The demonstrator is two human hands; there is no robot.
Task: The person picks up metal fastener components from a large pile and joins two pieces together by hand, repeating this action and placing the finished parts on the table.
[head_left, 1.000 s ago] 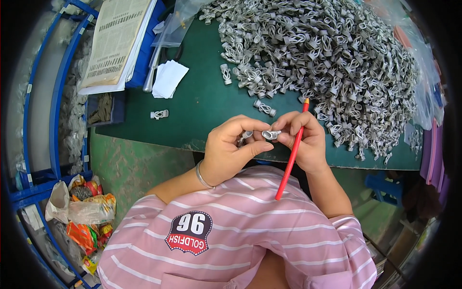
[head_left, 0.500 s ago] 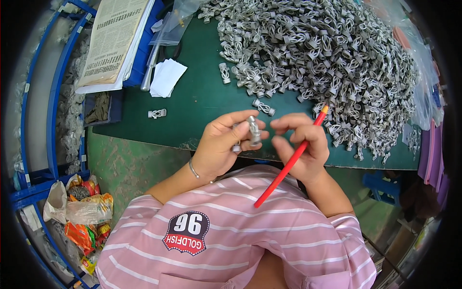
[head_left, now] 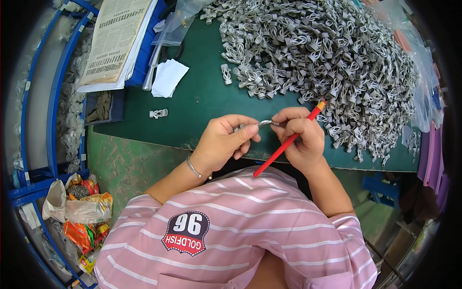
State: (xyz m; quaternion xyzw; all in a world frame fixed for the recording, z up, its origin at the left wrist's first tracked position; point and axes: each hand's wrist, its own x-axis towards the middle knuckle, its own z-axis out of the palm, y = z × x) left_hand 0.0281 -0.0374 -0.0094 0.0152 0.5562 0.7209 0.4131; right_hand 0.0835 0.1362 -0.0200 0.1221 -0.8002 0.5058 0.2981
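Between my two hands a small silvery metal fitting with looped wires (head_left: pixel 264 123) is pinched, its ends hidden by the fingertips. My left hand (head_left: pixel 228 137) closes on its left end, and another bit of grey metal (head_left: pixel 238 128) shows among those fingers. My right hand (head_left: pixel 304 137) pinches the right end with thumb and forefinger. A red pencil (head_left: pixel 284 150) is also kept in that hand, lying slantwise with its yellowish tip up by the pile. A great heap of like metal fittings (head_left: pixel 308 53) covers the far right of the green table (head_left: pixel 202 96).
Two single fittings lie apart, one by the heap (head_left: pixel 226 74) and one at left (head_left: pixel 158 113). White paper slips (head_left: pixel 169 78), a blue tray with printed sheets (head_left: pixel 113 43) and a clear bag (head_left: pixel 180 26) are at the back left. A blue rack (head_left: pixel 55 96) stands left.
My right hand has come in to the left and taken hold of a fitting's end, with the pencil still in it. The loose fitting beyond my hands no longer shows on the table.
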